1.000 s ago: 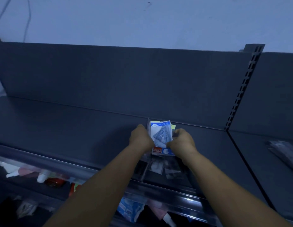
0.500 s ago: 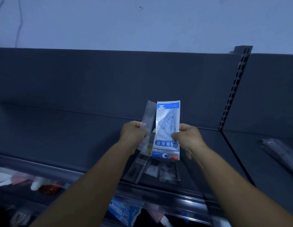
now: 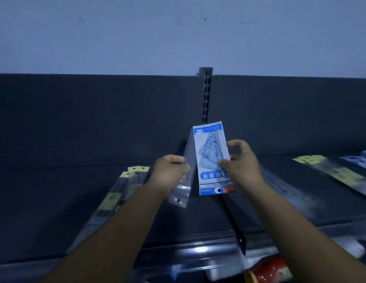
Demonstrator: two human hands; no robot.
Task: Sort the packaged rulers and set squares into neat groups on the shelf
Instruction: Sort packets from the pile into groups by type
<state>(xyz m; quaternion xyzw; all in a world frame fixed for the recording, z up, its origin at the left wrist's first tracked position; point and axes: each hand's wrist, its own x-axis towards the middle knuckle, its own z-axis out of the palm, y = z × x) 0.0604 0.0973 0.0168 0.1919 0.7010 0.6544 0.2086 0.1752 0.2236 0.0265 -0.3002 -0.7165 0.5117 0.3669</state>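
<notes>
At frame centre, your left hand [image 3: 170,174] pinches a clear sleeve [image 3: 185,176] while your right hand [image 3: 240,166] grips the blue set-square pack [image 3: 213,158] by its edge, fingers loosely curled, apparently splitting the two kinds for separate groups. Since half a second ago both packs have risen higher off the shelf [image 3: 55,193], and the yellow-tagged ruler packs [image 3: 116,197] now show at lower left.

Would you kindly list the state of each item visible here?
Blue-and-white set-square pack: held up, upside down, pinched by right hand.
Clear plastic sleeve: held up, gripped by left hand.
Yellow-tagged ruler packs: lying flat on dark shelf.
</notes>
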